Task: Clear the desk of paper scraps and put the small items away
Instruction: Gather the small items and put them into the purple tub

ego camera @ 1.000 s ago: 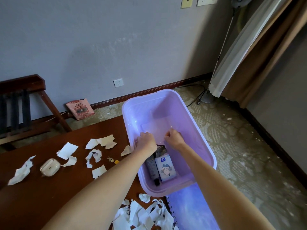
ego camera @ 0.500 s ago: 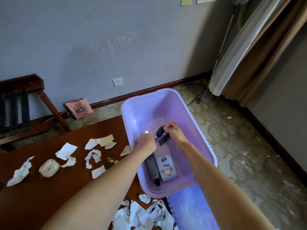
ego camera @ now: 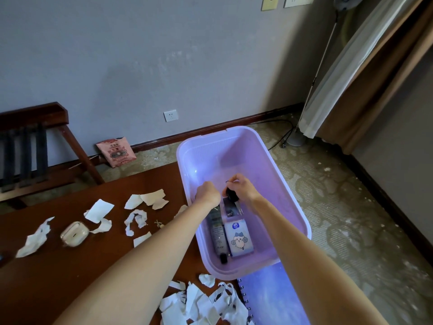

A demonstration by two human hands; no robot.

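desk [ego camera: 70, 277]: brown top on the left; most of the litter lies here, not yet cleared.
paper scraps [ego camera: 35, 238]: about nine loose white pieces, spread from the far left to just beside the basin. one is half hidden behind the left forearm, so the count is rough.
earbud case [ego camera: 74, 233]: one, in a clear shell, lying among the scraps.
risk, case: likely to be swept up with the paper if the scraps are gathered by the handful.
tiny bits [ego camera: 158, 223]: one small cluster, too small to name; easy to miss or flick onto the floor.
heap [ego camera: 203, 303]: one tangled pile of torn paper at the near edge, too overlapped to count. it is light, so a passing forearm could scatter it.
left hand [ego camera: 207, 193]: inside the basin, fingers curled, back toward the camera; cannot tell whether it holds anything.
tube [ego camera: 218, 233]: one, flat on the basin floor, cap toward the near wall.
dark card [ego camera: 230, 208]: one, marked nfc, just below the hands.
black item [ego camera: 232, 194]: one, held above the card, not set down.
tissue pack [ego camera: 239, 238]: one, right beside the tube.
right hand [ego camera: 243, 188]: fingers curled round the black item, pinching it.
risk, release: let go from this height, it could bounce or knock the card.
notebook [ego camera: 274, 296]: one, spiral bound, at the basin's near end; under it or only against it, cannot tell.
basin [ego camera: 293, 195]: one, lilac. it seems to sit at the desk's right edge, so weight on that side might tip it.
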